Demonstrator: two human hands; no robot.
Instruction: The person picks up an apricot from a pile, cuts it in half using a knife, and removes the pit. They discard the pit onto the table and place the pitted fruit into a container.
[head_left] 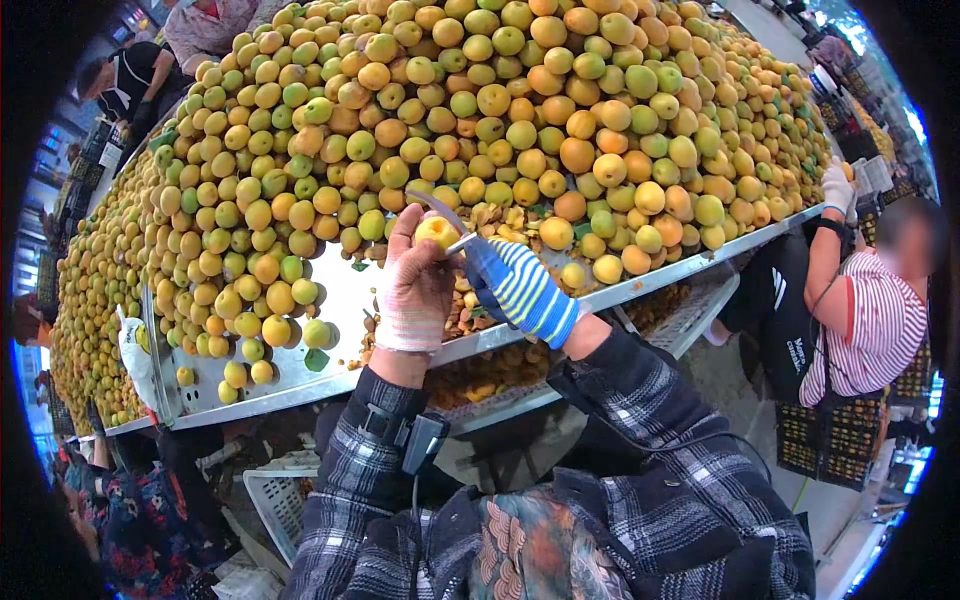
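Note:
My left hand [414,285], in a pale glove that leaves the fingers bare, grips a yellow apricot [437,232] between its fingertips. Close against it, my right hand [520,290] wears a blue and white striped glove and is closed around a knife. The knife's curved blade [436,207] rises past the far side of the held fruit, its tip pointing to the upper left. Below the hands lie cut fruit pieces and pits [466,312] at the front of the metal table [335,275]. A huge heap of apricots [480,110] rises just beyond.
Under the table edge stands a crate of fruit pieces [500,370], and a white basket [270,500] is at lower left. A person in a striped shirt [870,320] sits at right near black crates [825,440]. Other people [135,85] work along the heap. A white bag [135,350] lies at left.

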